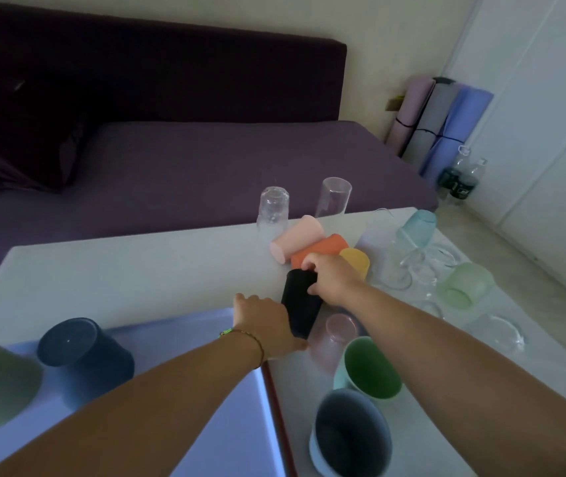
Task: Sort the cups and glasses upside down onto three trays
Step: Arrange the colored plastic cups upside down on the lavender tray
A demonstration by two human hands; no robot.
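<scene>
Lying tilted between both hands, the black cup [300, 306] sits over the table [137, 270] at the tray's far right corner. The right hand [335, 278] curls its fingers and thumb round the cup's far end; the left hand [268, 325] wraps its near end, fingers mostly hidden. Just beyond the right hand lie an orange cup [323, 247], a pink cup [295, 239] and a yellow cup [357, 261]. Left of the left forearm, a navy cup [78, 349] stands upside down on the tray [178, 332].

Tray [178, 333] left on the table [119, 270], lying tumblers [323, 247] behind it, glasses [409, 263] right, sofa [206, 173] beyond
</scene>
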